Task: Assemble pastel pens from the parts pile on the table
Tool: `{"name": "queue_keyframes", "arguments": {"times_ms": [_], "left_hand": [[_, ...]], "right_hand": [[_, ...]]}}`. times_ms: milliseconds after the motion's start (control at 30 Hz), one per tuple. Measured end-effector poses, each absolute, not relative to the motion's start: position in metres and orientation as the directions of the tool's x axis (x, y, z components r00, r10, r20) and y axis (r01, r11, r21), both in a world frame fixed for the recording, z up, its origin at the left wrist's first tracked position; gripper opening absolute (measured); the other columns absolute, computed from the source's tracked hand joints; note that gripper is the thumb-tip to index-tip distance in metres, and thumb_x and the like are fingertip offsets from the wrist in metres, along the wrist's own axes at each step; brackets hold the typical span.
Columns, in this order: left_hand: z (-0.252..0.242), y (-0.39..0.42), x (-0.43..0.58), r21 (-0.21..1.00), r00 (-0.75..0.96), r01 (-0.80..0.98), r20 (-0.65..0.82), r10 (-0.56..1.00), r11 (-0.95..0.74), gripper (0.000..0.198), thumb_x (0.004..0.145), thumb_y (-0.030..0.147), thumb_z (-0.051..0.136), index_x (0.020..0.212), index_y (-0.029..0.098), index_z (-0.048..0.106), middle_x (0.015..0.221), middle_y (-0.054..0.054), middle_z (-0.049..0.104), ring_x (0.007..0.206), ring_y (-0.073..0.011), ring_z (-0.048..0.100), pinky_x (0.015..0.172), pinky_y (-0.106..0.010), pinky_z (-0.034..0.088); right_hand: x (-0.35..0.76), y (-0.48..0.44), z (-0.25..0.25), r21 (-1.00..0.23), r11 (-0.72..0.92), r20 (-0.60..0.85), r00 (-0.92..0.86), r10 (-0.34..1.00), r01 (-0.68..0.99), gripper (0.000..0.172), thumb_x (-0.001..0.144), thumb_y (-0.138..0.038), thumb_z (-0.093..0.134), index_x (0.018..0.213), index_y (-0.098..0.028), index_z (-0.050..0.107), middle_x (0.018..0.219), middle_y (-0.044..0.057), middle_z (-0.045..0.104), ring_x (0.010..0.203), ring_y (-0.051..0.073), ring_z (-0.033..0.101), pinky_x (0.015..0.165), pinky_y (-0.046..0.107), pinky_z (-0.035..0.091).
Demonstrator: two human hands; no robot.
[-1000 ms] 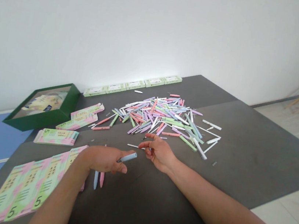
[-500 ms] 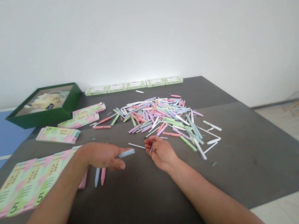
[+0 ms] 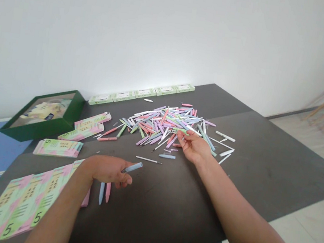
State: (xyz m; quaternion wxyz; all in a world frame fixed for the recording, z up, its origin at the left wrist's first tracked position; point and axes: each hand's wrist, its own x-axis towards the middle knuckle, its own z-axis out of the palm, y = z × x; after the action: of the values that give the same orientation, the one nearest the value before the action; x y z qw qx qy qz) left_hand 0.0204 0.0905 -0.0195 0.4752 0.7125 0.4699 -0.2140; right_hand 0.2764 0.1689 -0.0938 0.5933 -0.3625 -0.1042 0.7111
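My left hand (image 3: 107, 169) rests on the dark table (image 3: 265, 160), closed round a pale blue pen barrel (image 3: 132, 167) that sticks out to the right. Under it lie a blue pen and a pink pen (image 3: 104, 192) side by side. My right hand (image 3: 194, 145) reaches into the near edge of a big pile of pastel pen parts (image 3: 170, 124), fingers curled on a piece I cannot make out. A thin white refill (image 3: 148, 160) and a short blue piece (image 3: 166, 156) lie between the hands.
Flat printed pink-and-green cartons (image 3: 17, 205) lie at the front left, with more (image 3: 58, 147) behind them. A green tray (image 3: 42, 114) sits at the left edge. A row of small green boxes (image 3: 142, 92) lines the wall. The floor drops off at right.
My right hand has moved away from my left hand, up and to the right into the pile, leaving a short blue piece on the table. My left hand has stayed put with the barrel.
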Motion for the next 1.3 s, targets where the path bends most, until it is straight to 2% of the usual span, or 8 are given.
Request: {"name": "queue_keyframes", "arguments": {"times_ms": [167,300,400,567,767,1067,1167,1300], "left_hand": [[-0.02,0.091,0.02,0.466,0.449,0.88,-0.754,0.48,-0.093,0.044,0.084,0.035,0.045,0.122,0.014,0.047,0.087,-0.007,0.07,0.077,-0.0196,0.066,0.065,-0.026,0.048],[-0.019,0.094,0.021,0.453,0.436,0.887,-0.756,0.488,-0.09,0.035,0.083,0.041,0.045,0.101,0.013,0.055,0.086,-0.008,0.069,0.077,-0.0209,0.066,0.064,-0.026,0.049],[-0.017,0.094,0.025,0.476,0.48,0.867,-0.717,0.506,-0.148,0.03,0.082,0.041,0.045,0.092,0.014,0.055,0.083,-0.008,0.069,0.076,-0.0209,0.065,0.063,-0.026,0.048],[-0.013,0.087,0.027,0.472,0.49,0.862,-0.683,0.542,-0.184,0.022,0.08,0.033,0.046,0.094,0.017,0.055,0.087,-0.004,0.069,0.074,-0.0178,0.064,0.064,-0.024,0.047],[-0.003,0.077,0.03,0.416,0.476,0.876,-0.667,0.572,-0.244,0.017,0.078,0.031,0.048,0.085,0.018,0.057,0.078,-0.003,0.068,0.072,-0.0191,0.064,0.062,-0.025,0.045],[-0.005,0.075,0.03,0.399,0.505,0.862,-0.639,0.581,-0.311,0.026,0.079,0.037,0.046,0.092,0.019,0.06,0.076,-0.001,0.068,0.067,-0.0178,0.062,0.058,-0.024,0.043],[-0.005,0.075,0.033,0.352,0.478,0.878,-0.65,0.591,-0.324,0.025,0.079,0.038,0.046,0.088,0.019,0.061,0.078,-0.001,0.069,0.068,-0.0183,0.061,0.059,-0.025,0.043],[-0.001,0.074,0.039,0.324,0.458,0.888,-0.668,0.586,-0.325,0.025,0.08,0.035,0.046,0.092,0.02,0.061,0.082,-0.002,0.07,0.07,-0.0191,0.062,0.059,-0.025,0.042]], "right_hand": [[0.257,0.155,-0.098,-0.644,-0.234,-0.333,-0.009,0.943,-0.729,0.028,0.064,0.007,0.048,0.071,-0.02,0.044,0.069,0.002,0.061,0.066,0.012,0.062,0.064,0.024,0.055],[0.223,0.123,-0.086,-0.706,-0.16,-0.19,-0.034,0.981,-0.69,0.02,0.065,0.0,0.051,0.07,-0.019,0.046,0.07,0.0,0.062,0.063,0.011,0.062,0.067,0.026,0.053],[0.198,0.099,-0.07,-0.726,-0.096,-0.104,-0.03,0.994,-0.681,0.013,0.067,-0.006,0.051,0.07,-0.019,0.048,0.074,0.0,0.062,0.066,0.011,0.062,0.066,0.027,0.052],[0.179,0.07,-0.055,-0.742,0.023,0.02,0.012,1.0,-0.67,0.006,0.073,-0.013,0.052,0.072,-0.019,0.051,0.084,0.002,0.063,0.071,0.013,0.063,0.067,0.029,0.051],[0.174,0.046,-0.058,-0.758,0.094,0.067,0.066,0.996,-0.646,0.005,0.077,-0.016,0.053,0.075,-0.02,0.052,0.091,0.003,0.063,0.076,0.015,0.064,0.071,0.032,0.051],[0.18,0.04,-0.055,-0.684,0.193,0.134,0.139,0.981,-0.703,0.005,0.081,-0.014,0.052,0.079,-0.019,0.052,0.093,0.003,0.064,0.079,0.015,0.065,0.072,0.032,0.052],[0.179,0.037,-0.054,-0.697,0.233,0.177,0.152,0.972,-0.678,0.005,0.083,-0.014,0.051,0.08,-0.018,0.051,0.094,0.003,0.063,0.08,0.015,0.065,0.074,0.035,0.052],[0.174,0.03,-0.058,-0.743,0.306,0.249,0.179,0.952,-0.595,0.008,0.085,-0.012,0.047,0.082,-0.018,0.051,0.097,0.004,0.062,0.084,0.016,0.065,0.078,0.038,0.052]]}}
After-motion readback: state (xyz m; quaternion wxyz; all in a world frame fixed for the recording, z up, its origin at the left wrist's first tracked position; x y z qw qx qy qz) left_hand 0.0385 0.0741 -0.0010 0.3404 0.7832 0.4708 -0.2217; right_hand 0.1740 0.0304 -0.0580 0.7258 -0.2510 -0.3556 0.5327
